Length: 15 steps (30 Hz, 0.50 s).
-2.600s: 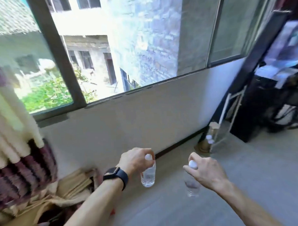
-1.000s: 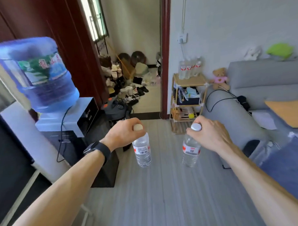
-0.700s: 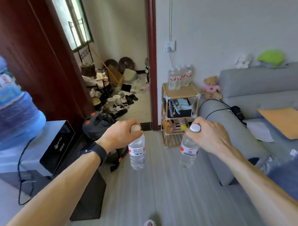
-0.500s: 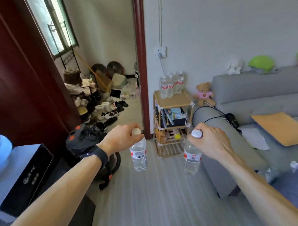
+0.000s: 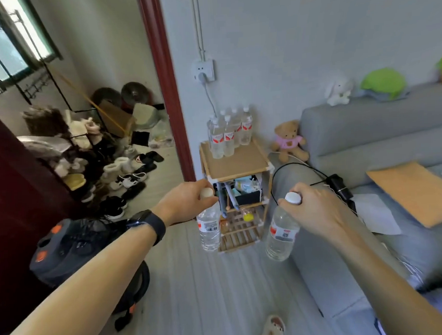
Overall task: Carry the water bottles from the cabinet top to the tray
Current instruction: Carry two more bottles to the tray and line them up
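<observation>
Bottles, two, both off the ground and both in hand. Left hand (image 5: 185,205) grips one bottle (image 5: 209,230) by the neck, fingers curled just under the pale cap. Right hand (image 5: 314,209) grips the other bottle (image 5: 280,236) the same way, white cap showing above the knuckles. Both hang upright, short of the wooden shelf (image 5: 240,163) and lower than its top: the left-hand bottle in front of its left post, the right-hand one off its right front corner.

Change: the grip matches the earlier looks, the surroundings do not. A window wall gives way to the room. The big water dispenser, at the left a second ago, is out of view. The shelf sits nearer and more central with each look. Reading: the person is walking toward it, mid-carry.

On the shelf top: a cluster of bottles (image 5: 227,135) with matching red labels, at the back left; the front of the top is bare. No tray plainly seen. The rimmed shelf top is my best guess at the drop-off, unconfirmed. If so, the carry is nearly over and only the setting down is left.

Around the shelf: teddy bear (image 5: 288,141) and grey sofa (image 5: 376,126) to its right, wall socket (image 5: 203,70) above, red door frame (image 5: 162,81) and a heap of shoes (image 5: 125,178) to its left. A dark grey machine (image 5: 75,245) sits on the floor further left, nearer the person. Black watch (image 5: 151,223) on the left wrist.
</observation>
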Motion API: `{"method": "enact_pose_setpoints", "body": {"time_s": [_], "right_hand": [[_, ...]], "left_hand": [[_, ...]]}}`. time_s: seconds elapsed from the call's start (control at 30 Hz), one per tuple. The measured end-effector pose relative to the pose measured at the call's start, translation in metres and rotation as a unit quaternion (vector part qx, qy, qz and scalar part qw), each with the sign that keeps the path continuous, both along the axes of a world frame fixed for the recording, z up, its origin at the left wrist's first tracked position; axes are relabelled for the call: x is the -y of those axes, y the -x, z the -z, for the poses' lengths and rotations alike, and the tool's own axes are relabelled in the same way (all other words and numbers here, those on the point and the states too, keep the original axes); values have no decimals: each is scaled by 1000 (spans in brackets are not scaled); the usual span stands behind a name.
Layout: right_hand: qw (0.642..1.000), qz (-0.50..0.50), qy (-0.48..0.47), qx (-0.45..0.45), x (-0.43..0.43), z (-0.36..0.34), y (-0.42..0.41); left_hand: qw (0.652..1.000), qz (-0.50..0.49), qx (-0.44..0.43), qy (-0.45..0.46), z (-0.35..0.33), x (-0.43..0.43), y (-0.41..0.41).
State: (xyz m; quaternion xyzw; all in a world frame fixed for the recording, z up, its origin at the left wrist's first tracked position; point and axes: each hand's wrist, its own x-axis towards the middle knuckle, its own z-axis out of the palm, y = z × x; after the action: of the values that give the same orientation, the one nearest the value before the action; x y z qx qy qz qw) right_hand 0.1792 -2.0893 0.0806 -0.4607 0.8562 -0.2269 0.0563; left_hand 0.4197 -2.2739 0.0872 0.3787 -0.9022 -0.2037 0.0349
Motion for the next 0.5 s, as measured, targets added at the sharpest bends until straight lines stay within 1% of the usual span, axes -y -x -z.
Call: {"method": "enact_pose_setpoints", "body": {"time_s": [0.1, 0.23, 0.37, 0.5], "right_hand": [[1000, -5, -27, 9, 46, 6, 50], [997, -30, -66, 26, 98, 10, 112], [996, -46, -67, 34, 150, 4, 164], [997, -41, -58, 42, 196, 8, 211]], "left_hand": [[1000, -3, 14, 3, 7, 40, 54], [998, -6, 52, 20, 7, 84, 121], [998, -7, 60, 23, 5, 125, 174], [999, -19, 43, 16, 12, 174, 225]]}}
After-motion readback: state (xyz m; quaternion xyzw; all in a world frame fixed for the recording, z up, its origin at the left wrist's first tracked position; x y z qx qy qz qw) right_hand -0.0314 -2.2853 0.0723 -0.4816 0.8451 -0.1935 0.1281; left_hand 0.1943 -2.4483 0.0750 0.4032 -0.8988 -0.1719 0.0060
